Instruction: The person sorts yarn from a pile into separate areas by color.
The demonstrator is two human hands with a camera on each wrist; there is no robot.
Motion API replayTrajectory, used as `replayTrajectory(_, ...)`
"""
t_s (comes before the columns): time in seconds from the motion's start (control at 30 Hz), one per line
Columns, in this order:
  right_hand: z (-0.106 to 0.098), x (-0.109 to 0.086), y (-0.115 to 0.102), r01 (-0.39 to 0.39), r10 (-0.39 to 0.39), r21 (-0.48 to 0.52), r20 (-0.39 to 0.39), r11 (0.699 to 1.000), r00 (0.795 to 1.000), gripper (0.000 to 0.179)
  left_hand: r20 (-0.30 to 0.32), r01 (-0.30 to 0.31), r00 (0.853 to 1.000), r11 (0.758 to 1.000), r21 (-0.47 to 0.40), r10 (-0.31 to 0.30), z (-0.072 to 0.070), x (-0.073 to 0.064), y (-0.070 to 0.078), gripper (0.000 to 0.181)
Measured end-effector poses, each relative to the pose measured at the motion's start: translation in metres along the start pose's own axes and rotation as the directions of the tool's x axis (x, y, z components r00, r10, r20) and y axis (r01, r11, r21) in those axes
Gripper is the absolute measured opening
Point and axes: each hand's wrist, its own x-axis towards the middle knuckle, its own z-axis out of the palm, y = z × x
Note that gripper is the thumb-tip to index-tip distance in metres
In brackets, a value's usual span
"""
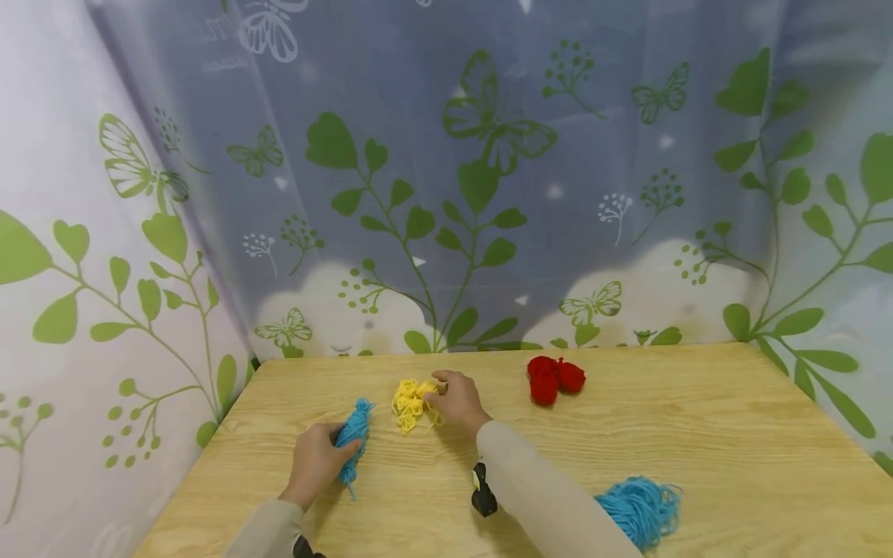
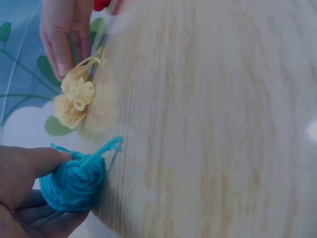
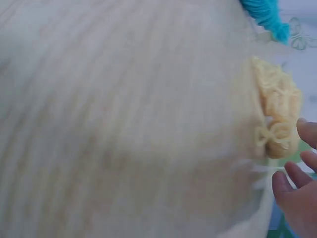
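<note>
My left hand (image 1: 315,463) grips a small skein of blue yarn (image 1: 357,428) on the left of the table, thumb on one side and fingers on the other. In the left wrist view a short twisted tail sticks out of this blue skein (image 2: 74,182). Just right of it lies a loose, looped bundle of yellow yarn (image 1: 408,403). My right hand (image 1: 460,401) reaches to the yellow bundle's right edge. In the right wrist view its fingers are spread and loosely bent beside the yellow yarn (image 3: 277,96), with nothing held between them.
A cluster of red yarn balls (image 1: 544,381) sits toward the back, right of my right hand. A larger blue yarn bundle (image 1: 640,511) lies at the front right, partly behind my right sleeve (image 1: 551,488). A printed curtain (image 1: 391,194) stands along the back edge of the wooden table (image 1: 711,442).
</note>
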Motion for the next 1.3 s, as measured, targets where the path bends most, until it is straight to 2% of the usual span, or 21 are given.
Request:
replayTrajectory(0.33, -0.045, -0.001, -0.027, 0.01, -0.011, 0.019, 0.056, 1.0, 0.998, 0.047, 0.011, -0.007, 1.0, 1.0, 0.016, 0.007, -0.001, -0.002, 0.001, 0.044)
replayTrajectory(0.5, -0.076, -0.011, -0.036, -0.006, 0.001, 0.083, 0.057, 0.997, 0.998, 0.049, 0.009, -0.006, 1.0, 1.0, 0.021, 0.006, -0.001, -0.004, 0.002, 0.043)
replayTrajectory(0.7, -0.118, -0.029, -0.035, -0.01, -0.001, 0.145, 0.071, 0.989, 0.997, 0.051, 0.005, -0.001, 1.0, 1.0, 0.018, 0.001, -0.001, -0.005, 0.004, 0.043)
replayTrajectory(0.87, -0.151, -0.053, -0.023, -0.036, 0.022, 0.148, 0.092, 0.988, 0.995, 0.054, -0.006, -0.02, 1.0, 1.0, 0.021, 0.02, -0.002, -0.004, 0.006, 0.042)
replayTrajectory(0.97, -0.166, -0.07, -0.011, -0.065, 0.046, 0.176, 0.112, 0.982, 0.993, 0.057, -0.004, -0.019, 1.0, 1.0, 0.022, 0.019, -0.003, -0.003, 0.006, 0.041)
replayTrajectory(1.07, -0.18, -0.09, 0.003, -0.065, 0.046, 0.162, 0.121, 0.985, 0.992, 0.06, 0.002, -0.014, 1.0, 1.0, 0.021, 0.014, -0.003, -0.003, 0.005, 0.041)
replayTrajectory(1.3, -0.214, -0.135, 0.036, -0.065, 0.059, 0.035, 0.167, 0.997, 0.984, 0.055, 0.017, -0.014, 1.0, 1.0, 0.026, 0.014, -0.002, -0.002, 0.004, 0.043)
